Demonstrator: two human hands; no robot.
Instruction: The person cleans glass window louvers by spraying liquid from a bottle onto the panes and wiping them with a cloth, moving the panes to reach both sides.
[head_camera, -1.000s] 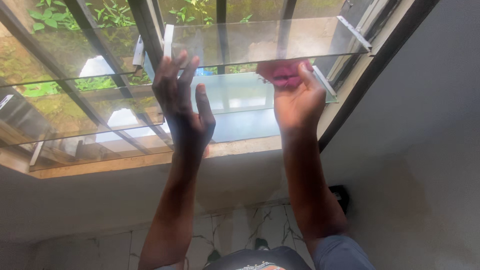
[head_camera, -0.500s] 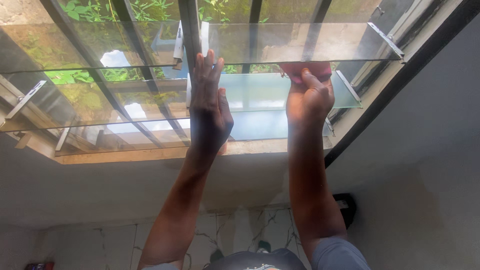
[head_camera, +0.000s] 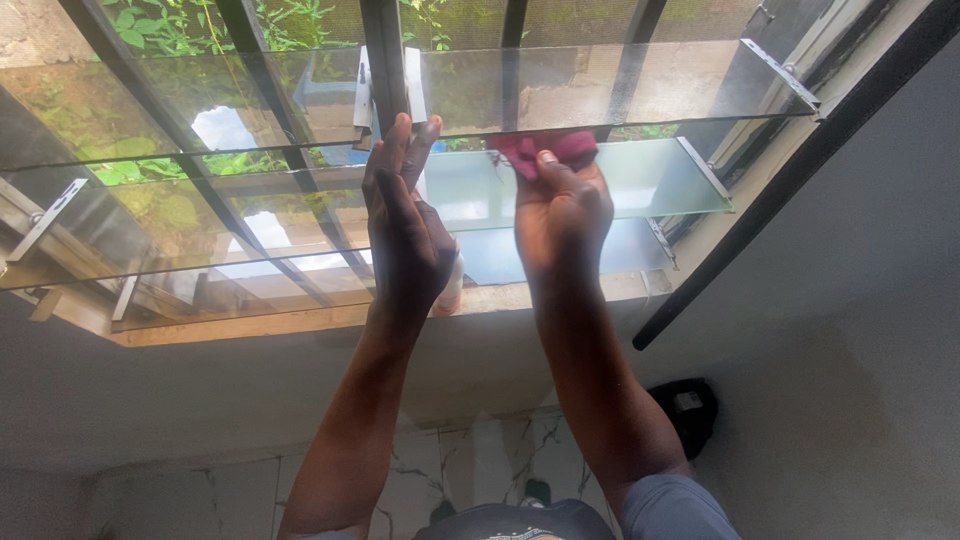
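No package, sign or screen shows clearly. Only a small black object (head_camera: 686, 405) lies on the floor near the foot of the right-hand wall, carrying a pale rectangular patch on top that may be a label.

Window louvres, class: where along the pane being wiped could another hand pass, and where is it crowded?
Free: the upper glass pane from the pink cloth rightward to its metal end clip, and the frosted pane below it. Crowded: the left end, where the left hand and right hand sit close together by the dark centre bar.
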